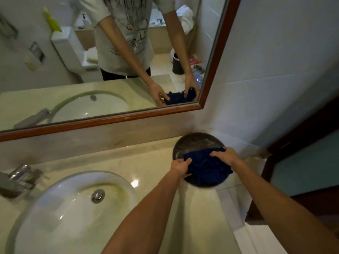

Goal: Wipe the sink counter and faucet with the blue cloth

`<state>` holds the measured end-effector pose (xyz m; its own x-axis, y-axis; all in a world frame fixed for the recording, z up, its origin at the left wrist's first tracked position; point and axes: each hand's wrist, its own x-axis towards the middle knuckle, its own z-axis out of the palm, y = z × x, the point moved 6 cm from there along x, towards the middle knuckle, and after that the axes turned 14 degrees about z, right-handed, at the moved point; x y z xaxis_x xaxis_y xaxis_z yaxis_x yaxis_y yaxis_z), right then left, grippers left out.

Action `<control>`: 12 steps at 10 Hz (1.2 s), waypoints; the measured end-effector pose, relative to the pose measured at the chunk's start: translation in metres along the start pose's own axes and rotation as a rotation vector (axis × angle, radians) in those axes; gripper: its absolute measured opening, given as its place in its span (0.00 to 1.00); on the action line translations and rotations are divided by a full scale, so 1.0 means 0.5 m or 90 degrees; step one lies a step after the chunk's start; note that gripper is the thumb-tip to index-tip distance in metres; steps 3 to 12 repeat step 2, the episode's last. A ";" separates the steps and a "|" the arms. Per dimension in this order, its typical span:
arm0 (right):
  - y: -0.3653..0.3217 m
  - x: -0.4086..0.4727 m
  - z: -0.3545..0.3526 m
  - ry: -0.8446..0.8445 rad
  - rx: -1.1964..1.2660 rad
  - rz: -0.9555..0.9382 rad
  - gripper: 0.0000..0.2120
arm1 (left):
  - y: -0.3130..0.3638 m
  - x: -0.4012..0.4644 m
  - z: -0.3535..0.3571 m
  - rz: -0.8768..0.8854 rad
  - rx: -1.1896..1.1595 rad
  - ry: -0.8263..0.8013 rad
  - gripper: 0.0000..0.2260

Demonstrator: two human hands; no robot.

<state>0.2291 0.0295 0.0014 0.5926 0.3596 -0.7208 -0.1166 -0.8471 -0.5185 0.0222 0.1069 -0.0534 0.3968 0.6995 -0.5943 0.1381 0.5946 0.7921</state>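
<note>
The dark blue cloth (208, 166) lies bunched over a round metal basin (194, 142) at the counter's far right corner. My left hand (180, 167) grips the cloth's left edge, and my right hand (224, 155) grips its upper right edge. The beige stone counter (143, 162) runs leftward to the white oval sink (64, 208). The chrome faucet (17, 177) stands at the far left, partly cut off by the frame.
A wood-framed mirror (117, 118) hangs above the backsplash and reflects a person, the hands and the cloth. A white tiled wall (275, 70) closes the right side, with a dark door frame (302, 129) beyond the counter's end.
</note>
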 end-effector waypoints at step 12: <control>0.075 0.090 -0.021 0.076 -0.058 -0.063 0.43 | 0.012 -0.028 -0.058 0.024 0.218 0.036 0.18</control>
